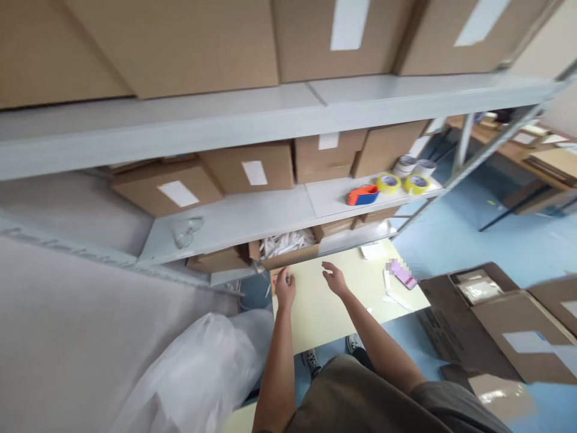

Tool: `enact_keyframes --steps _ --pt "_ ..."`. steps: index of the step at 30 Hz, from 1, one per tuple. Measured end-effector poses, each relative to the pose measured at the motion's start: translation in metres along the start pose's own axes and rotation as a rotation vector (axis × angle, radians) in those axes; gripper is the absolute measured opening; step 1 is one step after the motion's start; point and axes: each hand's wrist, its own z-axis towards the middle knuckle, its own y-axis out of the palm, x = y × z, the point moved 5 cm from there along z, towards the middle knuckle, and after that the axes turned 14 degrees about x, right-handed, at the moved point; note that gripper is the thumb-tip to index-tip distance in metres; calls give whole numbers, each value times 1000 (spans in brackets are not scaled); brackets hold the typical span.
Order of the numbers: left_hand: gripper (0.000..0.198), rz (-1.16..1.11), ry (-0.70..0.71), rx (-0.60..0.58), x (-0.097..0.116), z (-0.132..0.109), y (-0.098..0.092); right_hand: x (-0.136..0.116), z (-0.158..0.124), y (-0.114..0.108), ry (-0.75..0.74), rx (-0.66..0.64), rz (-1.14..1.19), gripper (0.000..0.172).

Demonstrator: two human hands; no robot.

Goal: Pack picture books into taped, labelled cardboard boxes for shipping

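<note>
Over the left end of the pale yellow table (315, 313) is my left hand (285, 288), its fingers curled near a small blue and orange item whose shape is too small to make out. My right hand (334, 279) is held above the middle of the table, fingers apart and nothing in them. To its right lie a pink phone-like item (404, 274), white strips (399, 300) and a white paper pad (372, 251).
A grey shelf (252, 213) ahead holds cardboard boxes (247, 168), yellow tape rolls (416, 184), an orange and blue tape dispenser (363, 195) and clear glasses (187, 231). White plastic sheeting (202, 367) is at lower left; open cartons (518, 331) stand at right.
</note>
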Motion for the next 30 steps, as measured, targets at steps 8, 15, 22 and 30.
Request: enact_keyframes --steps 8,15,22,30 --pt "44 -186 34 -161 146 2 124 -27 81 -184 -82 288 50 45" --pt "41 -189 -5 -163 198 -9 212 -68 208 -241 -265 169 -129 53" --pt "40 -132 -72 -26 212 -29 190 -146 317 -206 -591 -44 -423 58" --pt "42 -145 -126 90 207 -44 137 -158 328 -175 -555 -198 -828 41"
